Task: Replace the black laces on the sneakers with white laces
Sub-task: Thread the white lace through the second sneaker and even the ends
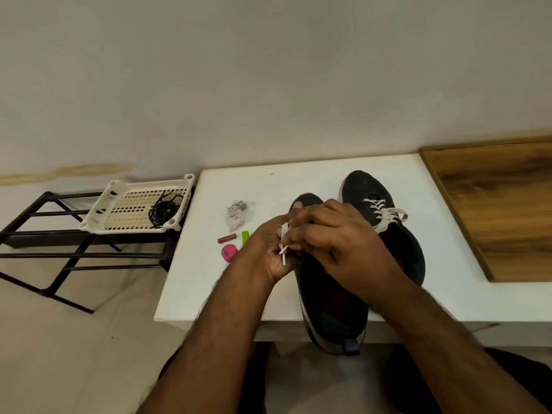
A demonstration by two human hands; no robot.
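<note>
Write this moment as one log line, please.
step: lacing near sneaker | both hands pinch white lace | far sneaker white-laced | black laces in basket

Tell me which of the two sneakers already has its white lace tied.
The far right sneaker: a tied white lace shows on it. The near sneaker sits under both hands, its lace ends loose.

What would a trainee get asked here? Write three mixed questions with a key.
1. True or false: the far sneaker already has a white lace.
2. Where do the black laces lie? A) in the basket B) on the table C) on the floor
3. Fill in: both hands, left and right, pinch a ___ lace over the near sneaker.
Key: 1 true; 2 A; 3 white.
</note>
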